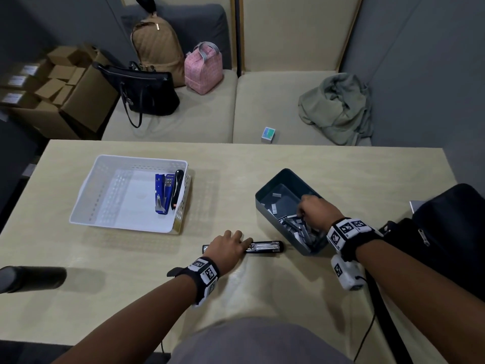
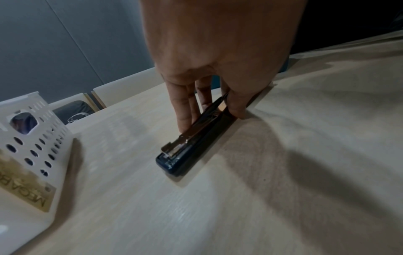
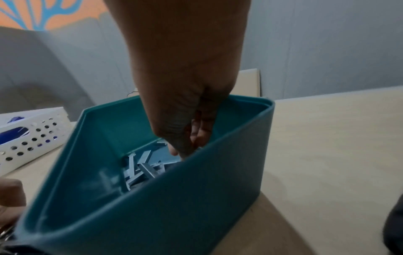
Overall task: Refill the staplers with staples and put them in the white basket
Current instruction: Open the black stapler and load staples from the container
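Note:
A black stapler (image 1: 265,246) lies opened flat on the table near the front edge, its metal staple track facing up (image 2: 191,150). My left hand (image 1: 240,239) holds it down, fingers on the far side and thumb on the near side (image 2: 211,119). To its right stands a teal box (image 1: 265,206) with several loose staple strips (image 1: 296,227) heaped inside. My right hand (image 1: 304,208) reaches into that box (image 3: 174,215), fingers and thumb bunched in a pinch (image 3: 181,151) at the staples (image 3: 139,169). The white basket (image 1: 86,185) at the left holds a blue stapler (image 1: 161,191) and a black one (image 1: 177,187).
A black bag (image 1: 446,232) sits on the table's right edge beside my right wrist. A dark cylinder (image 1: 31,279) lies at the front left. Behind the table, a sofa carries handbags, a green garment and a small box (image 1: 268,134).

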`<action>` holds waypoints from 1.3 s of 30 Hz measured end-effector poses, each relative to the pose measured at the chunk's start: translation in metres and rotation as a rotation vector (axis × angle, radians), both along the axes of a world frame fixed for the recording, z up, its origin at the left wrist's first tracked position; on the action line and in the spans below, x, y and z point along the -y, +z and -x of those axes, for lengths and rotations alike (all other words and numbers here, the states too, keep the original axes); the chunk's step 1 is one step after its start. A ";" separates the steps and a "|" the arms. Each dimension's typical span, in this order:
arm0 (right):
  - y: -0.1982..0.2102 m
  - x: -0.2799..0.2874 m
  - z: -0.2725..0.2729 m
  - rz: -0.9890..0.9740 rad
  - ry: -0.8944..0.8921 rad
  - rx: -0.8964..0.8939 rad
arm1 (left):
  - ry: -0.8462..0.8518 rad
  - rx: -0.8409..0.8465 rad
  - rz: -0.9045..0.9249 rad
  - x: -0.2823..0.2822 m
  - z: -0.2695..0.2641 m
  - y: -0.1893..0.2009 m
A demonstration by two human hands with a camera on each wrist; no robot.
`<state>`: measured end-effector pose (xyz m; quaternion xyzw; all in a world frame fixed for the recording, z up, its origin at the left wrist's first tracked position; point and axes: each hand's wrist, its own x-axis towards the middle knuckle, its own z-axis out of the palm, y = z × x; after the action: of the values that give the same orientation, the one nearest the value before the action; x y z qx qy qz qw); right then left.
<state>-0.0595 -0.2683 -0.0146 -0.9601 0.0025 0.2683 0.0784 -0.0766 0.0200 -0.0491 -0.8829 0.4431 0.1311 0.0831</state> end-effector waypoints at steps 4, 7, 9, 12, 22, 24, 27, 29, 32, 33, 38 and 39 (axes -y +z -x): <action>0.002 -0.005 0.004 0.107 0.043 -0.005 | -0.005 0.008 0.005 0.000 0.000 0.000; 0.003 -0.009 0.011 0.180 0.032 -0.041 | -0.004 -0.006 -0.004 0.001 0.001 -0.001; 0.001 -0.012 0.015 0.214 0.031 -0.044 | -0.001 -0.007 -0.003 0.001 0.000 -0.002; -0.002 -0.017 0.018 0.218 0.019 -0.050 | -0.003 -0.001 0.000 0.000 0.000 -0.003; 0.013 -0.008 0.011 -0.232 -0.326 0.084 | 0.028 -0.048 -0.069 -0.001 0.001 0.009; 0.020 -0.008 0.010 -0.426 -0.434 0.132 | 0.038 -0.058 -0.068 0.000 0.001 0.010; 0.036 -0.015 0.011 -0.639 -0.542 0.185 | 0.057 -0.078 -0.063 0.001 0.002 0.010; 0.046 -0.025 0.011 -0.765 -0.551 0.186 | 0.064 -0.091 -0.072 0.000 0.003 0.013; 0.058 -0.046 0.013 -0.805 -0.452 0.217 | 0.053 -0.102 -0.086 -0.003 0.008 0.017; 0.062 -0.055 0.014 -0.795 -0.417 0.239 | 0.053 -0.108 -0.092 -0.004 0.010 0.018; 0.063 -0.094 0.024 -0.835 -0.329 0.172 | 0.050 -0.126 -0.095 -0.011 0.017 0.022; 0.060 -0.100 0.029 -0.835 -0.300 0.113 | 0.051 -0.125 -0.095 -0.014 0.019 0.023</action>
<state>-0.0882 -0.1687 0.0459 -0.8484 0.0289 0.1789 0.4974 -0.0960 0.0341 -0.0264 -0.8792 0.4179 0.2088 0.0937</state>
